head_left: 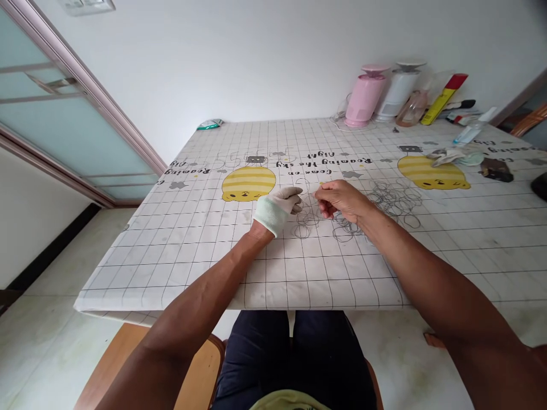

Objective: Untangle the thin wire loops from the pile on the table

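My left hand (284, 206) wears a white knit glove with a pale green cuff. Its fingers are curled and point right, towards my other hand. Bare and pinched, my right hand (339, 199) is just across a small gap from it; whatever lies between the fingertips is too fine to make out. Thin grey wire-like loops (304, 223) lie on the cloth beneath and between the hands. A larger tangled heap of similar loops (395, 200) spreads beside my right wrist, partly hidden by the forearm.
A checked tablecloth (171, 256) with yellow cartoon prints covers the table. Along the wall stand a pink device (365, 97), a white device (397, 94), a bottle (412, 108) and a yellow-red can (444, 99). At right lie a crumpled glove (459, 155) and a dark block (496, 169).
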The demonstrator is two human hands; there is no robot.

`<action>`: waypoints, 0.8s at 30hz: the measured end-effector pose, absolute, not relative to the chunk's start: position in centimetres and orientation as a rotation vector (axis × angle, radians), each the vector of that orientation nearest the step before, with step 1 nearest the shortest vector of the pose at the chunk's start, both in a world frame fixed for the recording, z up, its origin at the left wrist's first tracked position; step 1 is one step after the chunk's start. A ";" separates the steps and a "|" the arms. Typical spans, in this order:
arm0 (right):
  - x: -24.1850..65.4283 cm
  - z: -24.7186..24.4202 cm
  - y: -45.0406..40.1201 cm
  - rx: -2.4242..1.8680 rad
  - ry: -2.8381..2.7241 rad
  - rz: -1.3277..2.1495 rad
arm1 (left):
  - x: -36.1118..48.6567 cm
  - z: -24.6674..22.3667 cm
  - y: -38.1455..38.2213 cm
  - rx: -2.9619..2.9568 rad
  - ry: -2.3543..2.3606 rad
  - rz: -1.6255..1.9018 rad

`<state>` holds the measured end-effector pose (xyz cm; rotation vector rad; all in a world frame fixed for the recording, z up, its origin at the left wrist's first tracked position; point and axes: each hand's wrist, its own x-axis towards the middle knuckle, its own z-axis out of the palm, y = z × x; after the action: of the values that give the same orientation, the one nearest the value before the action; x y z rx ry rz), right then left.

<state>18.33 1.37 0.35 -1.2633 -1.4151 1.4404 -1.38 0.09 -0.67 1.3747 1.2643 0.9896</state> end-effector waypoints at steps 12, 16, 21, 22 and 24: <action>20.9 2.0 2.2 -1.093 -1.447 1.136 | -2.1 -1.0 0.1 1.927 1.496 0.919; 20.9 2.1 2.3 -1.042 -1.360 1.042 | -2.6 -1.7 0.7 2.276 1.588 0.751; 20.7 1.5 2.5 -1.049 -1.363 0.988 | -3.5 -1.2 1.9 2.325 1.767 0.385; 20.7 1.4 2.5 -1.047 -1.367 0.979 | -3.6 -1.0 2.0 2.296 1.773 0.344; 20.6 1.3 2.5 -1.045 -1.371 0.965 | -4.0 -0.7 1.9 2.127 1.711 0.407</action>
<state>20.64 2.51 1.27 -1.0447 -1.3712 0.9648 -4.00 1.88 -0.72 2.1269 1.7110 0.4074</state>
